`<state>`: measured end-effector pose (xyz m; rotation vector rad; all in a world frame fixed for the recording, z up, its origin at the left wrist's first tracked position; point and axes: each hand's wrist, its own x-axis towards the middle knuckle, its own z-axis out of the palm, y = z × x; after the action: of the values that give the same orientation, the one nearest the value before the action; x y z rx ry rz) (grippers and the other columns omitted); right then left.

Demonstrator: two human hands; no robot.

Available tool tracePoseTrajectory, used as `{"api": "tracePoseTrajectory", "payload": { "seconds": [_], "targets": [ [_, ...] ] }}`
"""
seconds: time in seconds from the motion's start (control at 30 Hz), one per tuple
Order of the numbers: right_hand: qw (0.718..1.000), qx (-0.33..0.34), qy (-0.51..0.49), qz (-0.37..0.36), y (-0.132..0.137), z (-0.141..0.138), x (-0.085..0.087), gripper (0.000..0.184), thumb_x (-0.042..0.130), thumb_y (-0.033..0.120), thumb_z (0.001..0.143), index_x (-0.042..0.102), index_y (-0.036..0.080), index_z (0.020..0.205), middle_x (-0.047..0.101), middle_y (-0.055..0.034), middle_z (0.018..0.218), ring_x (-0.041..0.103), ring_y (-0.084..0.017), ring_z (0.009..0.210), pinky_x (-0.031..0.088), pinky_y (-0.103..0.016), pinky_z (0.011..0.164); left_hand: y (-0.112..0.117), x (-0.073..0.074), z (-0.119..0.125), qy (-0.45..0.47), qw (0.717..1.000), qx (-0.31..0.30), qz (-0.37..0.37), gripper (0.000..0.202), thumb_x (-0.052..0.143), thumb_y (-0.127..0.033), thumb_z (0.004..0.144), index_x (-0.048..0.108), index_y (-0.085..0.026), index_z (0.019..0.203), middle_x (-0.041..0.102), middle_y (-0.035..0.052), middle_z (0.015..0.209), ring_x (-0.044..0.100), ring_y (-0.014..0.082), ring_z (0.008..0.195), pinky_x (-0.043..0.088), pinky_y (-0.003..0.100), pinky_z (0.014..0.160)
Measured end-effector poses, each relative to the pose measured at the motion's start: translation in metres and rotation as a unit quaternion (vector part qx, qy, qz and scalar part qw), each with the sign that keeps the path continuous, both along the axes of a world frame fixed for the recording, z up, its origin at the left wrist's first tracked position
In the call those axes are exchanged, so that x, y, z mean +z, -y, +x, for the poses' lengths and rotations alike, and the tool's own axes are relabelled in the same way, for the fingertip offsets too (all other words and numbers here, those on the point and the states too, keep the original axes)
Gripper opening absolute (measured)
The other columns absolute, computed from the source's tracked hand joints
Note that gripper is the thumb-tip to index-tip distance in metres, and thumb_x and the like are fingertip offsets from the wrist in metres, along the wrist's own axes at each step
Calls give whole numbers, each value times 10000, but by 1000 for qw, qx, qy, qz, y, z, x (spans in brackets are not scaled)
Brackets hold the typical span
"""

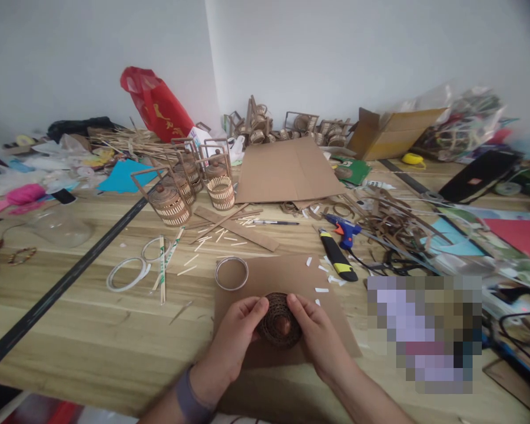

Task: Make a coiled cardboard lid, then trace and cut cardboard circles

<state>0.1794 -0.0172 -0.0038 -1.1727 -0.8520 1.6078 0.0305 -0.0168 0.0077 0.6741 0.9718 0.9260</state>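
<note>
Both my hands hold a round dome of coiled corrugated cardboard (279, 315) just above a brown cardboard sheet (291, 277) on the wooden floor. My left hand (236, 341) grips its left side, thumb on the rim. My right hand (318, 335) grips its right side, and a fingertip shows through the dome's middle hole. A grey band sits on my left wrist. A tape ring (232, 272) lies on the sheet just beyond the dome.
A black-and-yellow utility knife (338, 254) and a blue glue gun (342, 228) lie to the right, amid cardboard strips. Small cardboard lanterns (172, 200) stand behind, with a large flat cardboard (287, 171), sticks, white rings (128, 272) and a red bag (156, 106).
</note>
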Motion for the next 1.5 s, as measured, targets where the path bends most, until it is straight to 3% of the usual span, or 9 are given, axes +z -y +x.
{"api": "tracePoseTrajectory", "payload": {
  "seconds": [0.2, 0.47, 0.73, 1.0, 1.5],
  "targets": [
    [999, -30, 10, -3, -1, 2, -5, 581, 746, 742, 691, 681, 165, 707, 617, -3, 632, 477, -158, 646, 402, -248, 593, 2, 1, 3, 37, 999, -17, 3, 552, 909, -558, 586, 789, -108, 882, 764, 92, 809, 680, 199, 772, 528, 293, 793],
    [999, -28, -9, 11, 2, 2, -9, 529, 745, 696, 740, 719, 169, 768, 654, -15, 689, 515, -176, 686, 416, -268, 641, 2, 0, 3, 48, 999, 8, -6, 509, 877, -560, 641, 788, -116, 872, 769, 91, 805, 682, 203, 780, 516, 283, 763],
    [998, -22, -59, -7, 1, -1, -9, 494, 752, 671, 751, 714, 178, 761, 681, -24, 693, 533, -170, 637, 434, -281, 625, 1, 0, 2, 62, 998, -11, -11, 520, 900, -544, 614, 790, -92, 847, 773, 122, 789, 710, 243, 777, 539, 337, 795],
    [999, -39, -36, 3, 1, 2, -14, 526, 751, 695, 737, 739, 173, 802, 717, -46, 778, 588, -220, 769, 457, -310, 715, -1, 1, 1, 75, 997, 8, -2, 467, 890, -511, 652, 794, -107, 865, 779, 109, 832, 712, 249, 839, 534, 356, 868],
    [997, -18, -77, 8, 1, -2, -10, 505, 740, 676, 764, 768, 181, 860, 750, -80, 859, 643, -284, 931, 497, -377, 825, -5, -2, 0, 98, 993, 42, -46, 510, 929, -525, 584, 782, -120, 856, 780, 99, 841, 690, 205, 824, 527, 289, 802]
  ]
}}
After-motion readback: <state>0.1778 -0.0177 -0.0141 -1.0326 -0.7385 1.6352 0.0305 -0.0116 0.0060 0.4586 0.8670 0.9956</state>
